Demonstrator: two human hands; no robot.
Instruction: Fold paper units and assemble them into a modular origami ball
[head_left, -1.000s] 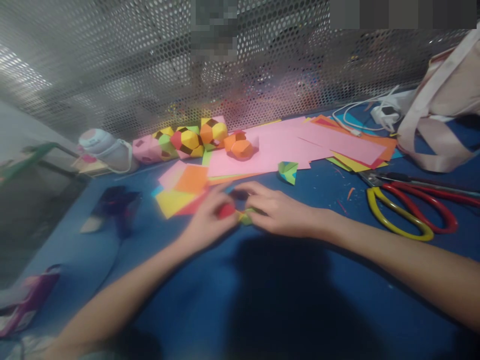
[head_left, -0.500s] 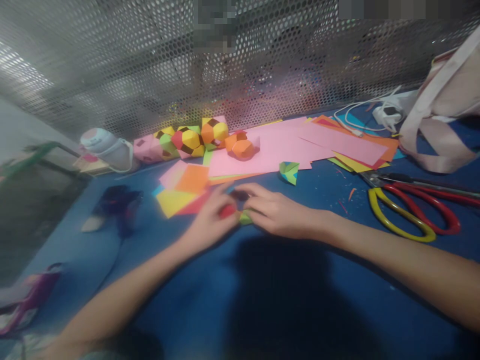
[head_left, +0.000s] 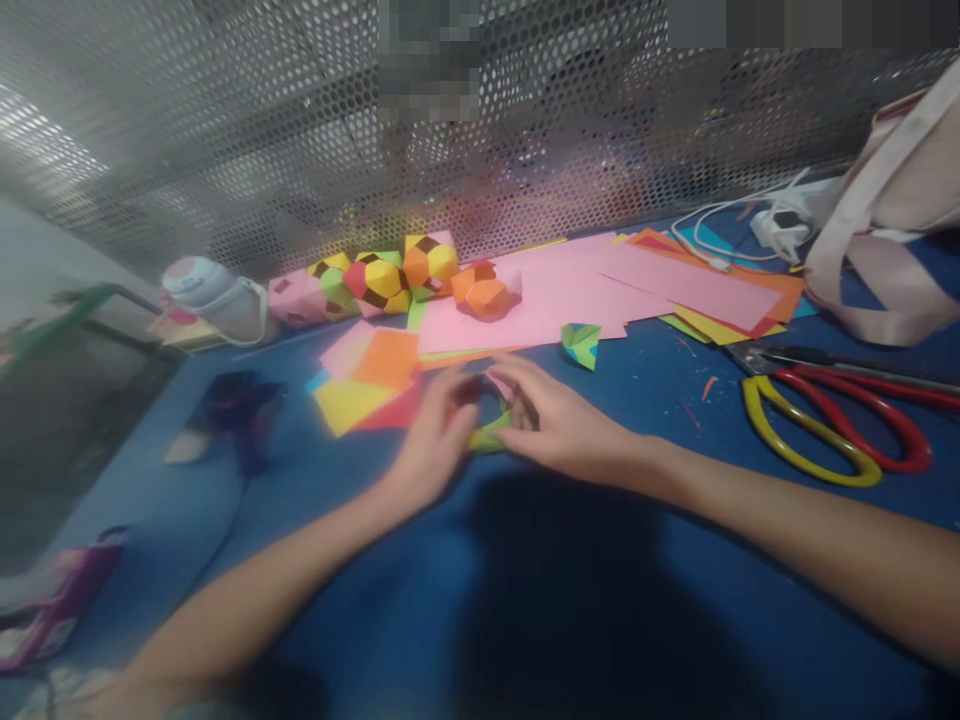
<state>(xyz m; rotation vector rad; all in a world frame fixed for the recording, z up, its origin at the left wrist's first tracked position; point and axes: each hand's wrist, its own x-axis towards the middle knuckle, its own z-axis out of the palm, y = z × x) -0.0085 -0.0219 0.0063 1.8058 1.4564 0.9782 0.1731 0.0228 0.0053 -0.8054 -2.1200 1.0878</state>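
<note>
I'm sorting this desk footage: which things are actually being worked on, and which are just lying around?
In hand:
- left hand and right hand, both pinching a small folded paper piece, green with red

Lying about:
- paper balls
- pink sheets
- paper squares
- scissors
- green-blue folded unit
- charger cable
- bag

paper balls (head_left: 390,281), pink sheets (head_left: 570,290), scissors (head_left: 832,425), white bottle (head_left: 214,300), bag (head_left: 892,230)

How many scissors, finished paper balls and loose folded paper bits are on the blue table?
Scissors: 2, red-handled and yellow-handled.
Finished paper balls: about 5, in a row by the mesh; blur hides the exact number.
Loose folded pieces: 2, green-blue piece and the held green piece.
Total: about 9.
</note>
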